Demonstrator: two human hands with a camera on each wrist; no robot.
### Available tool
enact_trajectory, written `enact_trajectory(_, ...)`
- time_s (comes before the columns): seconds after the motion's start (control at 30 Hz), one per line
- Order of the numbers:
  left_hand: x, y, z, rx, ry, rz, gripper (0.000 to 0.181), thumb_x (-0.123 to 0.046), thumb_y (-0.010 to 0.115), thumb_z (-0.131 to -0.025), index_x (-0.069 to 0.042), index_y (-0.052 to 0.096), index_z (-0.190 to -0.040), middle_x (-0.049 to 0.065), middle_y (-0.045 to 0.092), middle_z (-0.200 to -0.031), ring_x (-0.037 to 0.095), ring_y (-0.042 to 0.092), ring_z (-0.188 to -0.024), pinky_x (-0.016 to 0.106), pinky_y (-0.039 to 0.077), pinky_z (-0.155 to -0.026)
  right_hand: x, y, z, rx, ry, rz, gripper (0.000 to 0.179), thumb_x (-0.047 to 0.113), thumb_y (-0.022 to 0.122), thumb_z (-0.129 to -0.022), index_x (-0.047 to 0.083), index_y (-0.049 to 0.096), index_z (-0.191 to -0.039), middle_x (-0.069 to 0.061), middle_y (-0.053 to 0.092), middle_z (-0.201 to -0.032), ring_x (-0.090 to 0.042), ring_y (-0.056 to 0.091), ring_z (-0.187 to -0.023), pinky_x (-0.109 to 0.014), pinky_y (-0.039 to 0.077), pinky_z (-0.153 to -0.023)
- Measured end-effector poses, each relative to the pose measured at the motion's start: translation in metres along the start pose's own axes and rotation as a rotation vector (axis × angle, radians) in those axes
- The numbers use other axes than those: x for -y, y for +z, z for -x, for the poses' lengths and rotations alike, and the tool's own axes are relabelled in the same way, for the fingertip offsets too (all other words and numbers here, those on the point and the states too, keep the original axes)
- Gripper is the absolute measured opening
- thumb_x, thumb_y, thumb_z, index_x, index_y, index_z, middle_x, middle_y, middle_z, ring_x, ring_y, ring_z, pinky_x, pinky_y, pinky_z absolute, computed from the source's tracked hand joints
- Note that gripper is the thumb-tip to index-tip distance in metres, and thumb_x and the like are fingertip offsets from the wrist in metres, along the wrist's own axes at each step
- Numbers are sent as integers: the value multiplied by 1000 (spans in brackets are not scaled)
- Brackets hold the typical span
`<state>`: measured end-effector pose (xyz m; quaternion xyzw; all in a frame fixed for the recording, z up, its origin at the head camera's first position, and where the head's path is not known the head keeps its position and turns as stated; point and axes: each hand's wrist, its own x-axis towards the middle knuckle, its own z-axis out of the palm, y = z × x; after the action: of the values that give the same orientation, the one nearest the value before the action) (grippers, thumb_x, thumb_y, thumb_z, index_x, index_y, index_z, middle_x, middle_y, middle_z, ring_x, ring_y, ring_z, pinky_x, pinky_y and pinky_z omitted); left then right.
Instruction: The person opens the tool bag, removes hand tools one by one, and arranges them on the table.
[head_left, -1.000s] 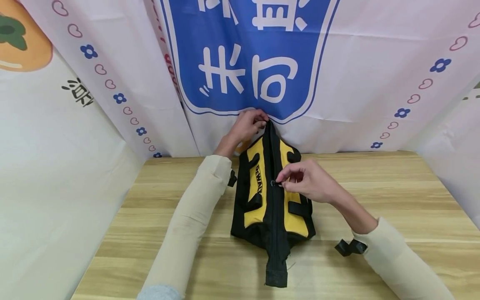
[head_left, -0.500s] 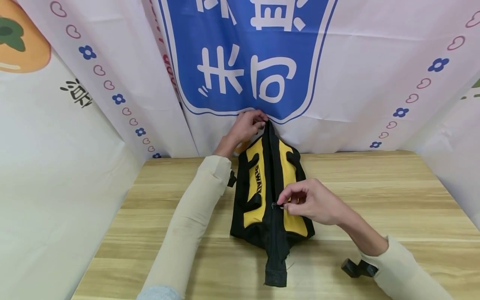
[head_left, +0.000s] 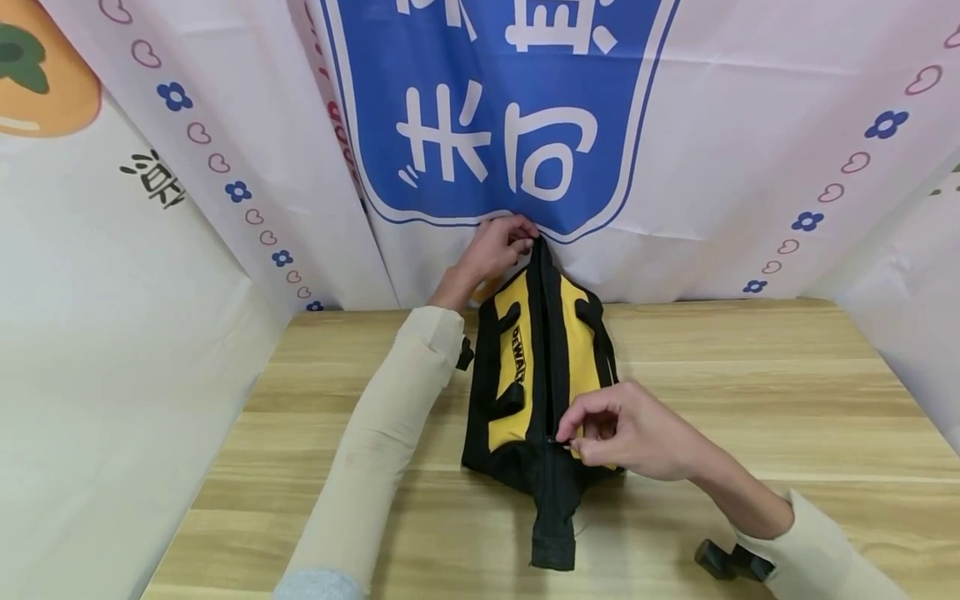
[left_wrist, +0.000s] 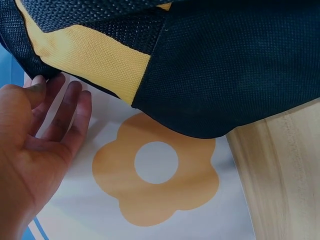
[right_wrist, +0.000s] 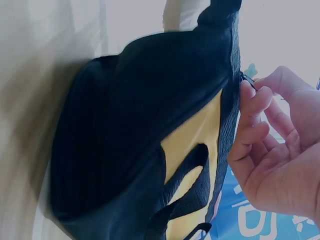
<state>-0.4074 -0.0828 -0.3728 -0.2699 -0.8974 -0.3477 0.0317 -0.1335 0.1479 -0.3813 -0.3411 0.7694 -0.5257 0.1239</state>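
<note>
A black and yellow DeWalt tool bag (head_left: pixel 513 362) stands on the table with its zipper running lengthwise along the top. At the far end my left hand (head_left: pixel 491 250) pinches the tip of the bag's black zipper band, and the left wrist view shows that hand (left_wrist: pixel 45 135) at the band's edge. Between thumb and forefinger my right hand (head_left: pixel 637 429) holds the zipper pull (right_wrist: pixel 246 78), near the bag's front end. Behind the pull, the zipper is parted in a narrow dark slit. A black tail (head_left: pixel 553 542) of the band sticks out toward me.
The wood-grain table (head_left: pixel 750 375) meets a printed cloth backdrop (head_left: pixel 727 167) right behind the bag. Black webbing handles (head_left: pixel 507 402) hang on the bag's sides. A white cloth wall (head_left: pixel 112 350) rises at the left.
My right hand has drawn the zipper pull toward me along the bag, and the slit behind it has lengthened. The left hand has stayed at the far end.
</note>
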Motion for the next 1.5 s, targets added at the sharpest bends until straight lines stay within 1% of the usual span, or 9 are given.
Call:
enact_trajectory(0.13, -1, -1, -1, 5, -6, -4, 16, -10, 61, -108, -8, 74, -118, 10, 75, -118, 21, 71, -99, 35, 62, -85, 3, 3, 4, 5, -20, 5, 25, -6, 72, -88, 17, 79, -97, 4, 73, -83, -3, 61, -67, -23, 53, -56)
enact_trajectory(0.27, -2, -1, 0, 6, -8, -1, 16, -9, 60, -108, -8, 73, -118, 10, 75, -118, 21, 70, -98, 35, 61, -85, 5, 3, 5, 25, -20, -7, 24, -5, 72, -89, 16, 79, -98, 2, 74, -85, -4, 62, -69, -23, 53, -57)
enact_trajectory(0.43, 0, 0, 2, 3, -3, 37, 19, -8, 58, -110, -7, 73, -121, 11, 74, -117, 22, 70, -96, 36, 62, -85, 6, 2, 4, 38, -1, 12, 24, -4, 72, -89, 17, 79, -99, 4, 74, -87, -4, 62, -70, -23, 54, -59)
enact_trajectory(0.67, 2, 0, 4, 12, -10, 78, 21, -9, 57, -111, -7, 73, -124, 12, 75, -117, 23, 73, -98, 38, 64, -87, 5, 3, 3, 39, -13, 29, 25, -4, 72, -89, 18, 79, -98, 6, 74, -86, -4, 61, -69, -22, 53, -58)
enact_trajectory(0.87, 2, 0, 4, 10, -9, 90, 21, -9, 57, -111, -6, 72, -125, 12, 75, -117, 23, 73, -99, 38, 64, -87, 3, 2, 3, 55, -26, -6, 25, -5, 71, -89, 17, 79, -98, 3, 74, -85, -5, 61, -68, -22, 52, -57)
enact_trajectory(1.13, 1, 1, 4, 17, -21, 81, 21, -10, 57, -111, -7, 72, -126, 11, 75, -115, 22, 72, -98, 37, 63, -85, 4, 2, 4, 84, -3, -40, 22, -5, 70, -91, 14, 78, -100, 0, 73, -83, -4, 61, -68, -22, 53, -58)
enact_trajectory(1.37, 1, 1, 6, 20, -29, 116, 20, -11, 59, -110, -6, 72, -125, 12, 75, -115, 23, 73, -98, 37, 65, -84, 4, 4, 4, 100, -20, -88, 24, -8, 68, -89, 12, 78, -98, -4, 73, -81, -4, 60, -66, -21, 52, -57)
enact_trajectory(1.5, 1, 1, 7, 21, -24, 129, 19, -11, 60, -110, -5, 72, -124, 13, 75, -115, 24, 74, -99, 37, 65, -84, 4, 5, 4, 103, -15, -104, 25, -9, 68, -88, 12, 78, -98, -4, 73, -82, -3, 59, -66, -21, 51, -57)
